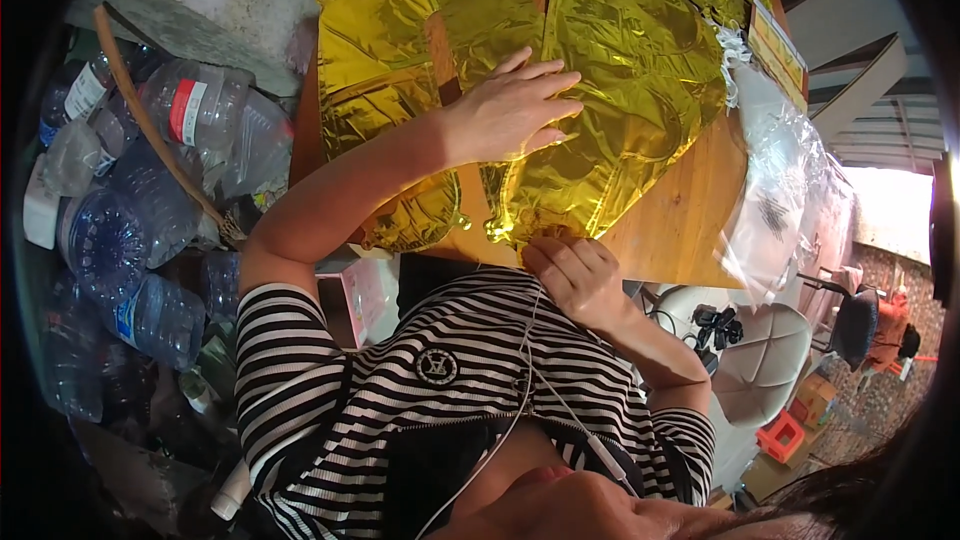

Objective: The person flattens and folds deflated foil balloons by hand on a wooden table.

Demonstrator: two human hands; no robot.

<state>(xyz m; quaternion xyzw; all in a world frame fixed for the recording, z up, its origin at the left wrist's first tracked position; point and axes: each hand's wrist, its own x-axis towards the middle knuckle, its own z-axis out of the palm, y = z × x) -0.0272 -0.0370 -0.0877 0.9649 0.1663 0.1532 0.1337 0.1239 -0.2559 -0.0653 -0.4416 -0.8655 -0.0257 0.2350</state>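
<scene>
While the left hand (515,105) lies over a flat sheet of shiny gold foil with seamed edges (640,60), its fingers are spread apart and grip nothing. The right hand (572,275) is at that sheet's lower edge, nearer the body than the left hand, with its fingers curled together against the crinkled foil; their tips are hidden, so I cannot tell whether they are clamped on it. Left of the left hand, a second gold foil piece with a creased surface (375,50) passes beneath the forearm. Under both pieces is an orange-brown wooden table (680,215), its bare surface showing just beyond the right hand, on its right side. Farther right of both hands, crumpled clear plastic bags (780,170) hang over the table's edge. Well left of the left hand are heaped clear plastic bottles (150,200), and a pale grey cushioned chair (765,365) stands to the right of the right hand, below table level.
</scene>
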